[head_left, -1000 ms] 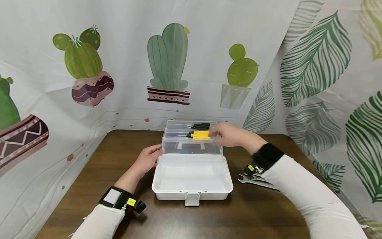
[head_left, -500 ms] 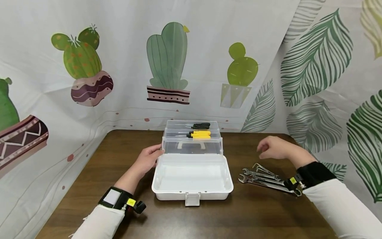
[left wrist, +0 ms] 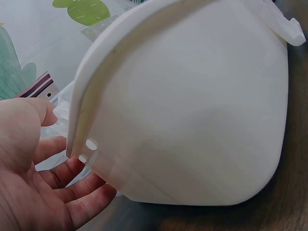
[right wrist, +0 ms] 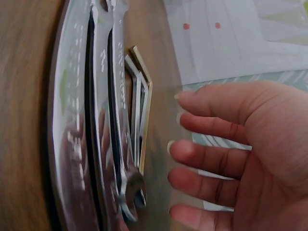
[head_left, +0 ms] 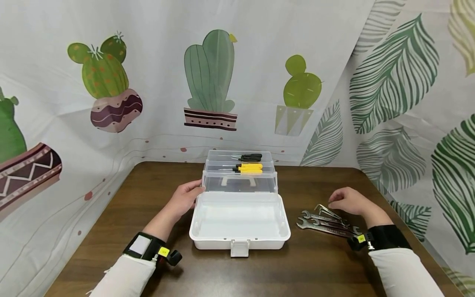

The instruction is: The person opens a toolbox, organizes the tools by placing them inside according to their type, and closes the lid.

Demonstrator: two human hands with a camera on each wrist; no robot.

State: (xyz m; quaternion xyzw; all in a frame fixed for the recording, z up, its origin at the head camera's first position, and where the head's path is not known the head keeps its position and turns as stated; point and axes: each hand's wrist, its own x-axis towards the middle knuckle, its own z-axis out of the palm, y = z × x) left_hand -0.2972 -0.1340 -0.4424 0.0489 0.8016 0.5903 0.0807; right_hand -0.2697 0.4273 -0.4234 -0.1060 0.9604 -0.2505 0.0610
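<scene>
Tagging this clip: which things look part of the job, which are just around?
Likely the job:
white toolbox, gripped by left hand
yellow-handled screwdrivers
black-handled screwdrivers
L-shaped hex keys, near right hand
open-end wrenches

Just around:
wood-grain table
wrist cameras
cactus-print backdrop

A brown wood-grained table (head_left: 237, 274) carries an opened white toolbox (head_left: 209, 244) mid-table and, to the right, silver wrenches (head_left: 329, 230) with hex keys (head_left: 329, 213) along their far side.

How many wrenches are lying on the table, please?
3, side by side, right of the box: the near wrench, the middle wrench and the far wrench beside the hex keys. One underneath could be hidden.
</scene>
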